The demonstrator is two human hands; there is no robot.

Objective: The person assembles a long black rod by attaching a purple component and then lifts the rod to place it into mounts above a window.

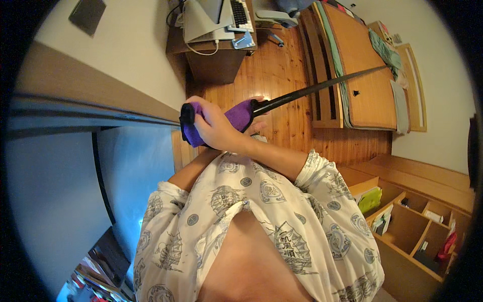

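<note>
- Two bare hands met at a long black pole (pixel 297 94) and a purple cloth (pixel 240 115), in front of the person's chest and above the wooden floor (pixel 282 95).
- The cloth was vivid purple, soft and fuzzy-looking, bordered in black; it lay bunched around the near end of the pole, one black-edged corner folded over at its left.
- The pole ran straight out of the cloth toward the upper right, dark and faintly glossy, looking slimmer with distance; its far end showed against the bed (pixel 347 40), though whether it touched could not be told.
- The right hand (pixel 217 126), its forearm crossed over the left one, gripped the cloth's left part, thumb and fingers closing on the fabric from either side.
- The left hand (pixel 255 128) sat behind the cloth beside the spot where the pole emerged; some fingers peeked out above the pole, but how tightly they closed could not be told.
- A loose white shirt (pixel 226 201), printed with grey ships and round emblems, covered the arms to the elbows.
- Beyond the hands, a desk (pixel 214 68) carried a keyboard (pixel 240 15); a compartmented wooden shelf unit (pixel 400 224) stood at the lower right.
</note>
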